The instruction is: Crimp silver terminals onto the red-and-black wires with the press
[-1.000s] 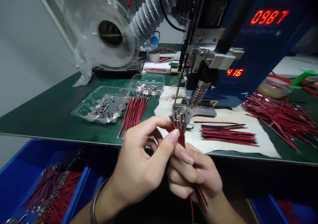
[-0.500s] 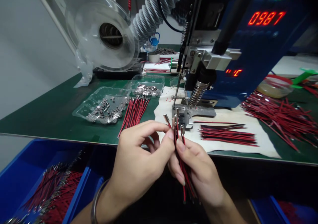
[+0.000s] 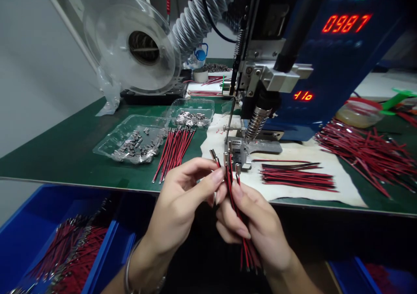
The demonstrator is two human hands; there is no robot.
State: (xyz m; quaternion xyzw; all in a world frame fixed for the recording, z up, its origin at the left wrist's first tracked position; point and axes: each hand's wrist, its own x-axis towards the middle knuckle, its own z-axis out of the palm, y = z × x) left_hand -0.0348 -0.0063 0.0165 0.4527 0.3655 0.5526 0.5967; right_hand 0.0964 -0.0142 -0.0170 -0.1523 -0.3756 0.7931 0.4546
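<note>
My right hand [image 3: 260, 220] is closed around a small bundle of red-and-black wires [image 3: 246, 252]. Their metal-capped ends [image 3: 226, 159] point up, and the loose ends hang below the fingers. Thumb and index finger of my left hand [image 3: 185, 198] pinch one red-and-black wire just under its metal cap [image 3: 213, 154], which leans left of the bundle. That wire's lower part is hidden by the fingers. Both hands are at the table's front edge, before the metal fixture [image 3: 239, 150] of a blue machine [image 3: 302, 116].
Two clear plastic trays [image 3: 104, 144] hold small metal caps. Capped wires [image 3: 174, 153] lie beside them. More wires [image 3: 296, 179] rest on a white cloth [image 3: 348, 194], with a large wire pile [image 3: 368, 155] at right. A blue bin [image 3: 107, 250] holding wires stands below left.
My left hand has turned slightly and its pinched wire has tilted a little farther left of the bundle. My right fingers have curled more around the wires. The lower red display reads differently.
</note>
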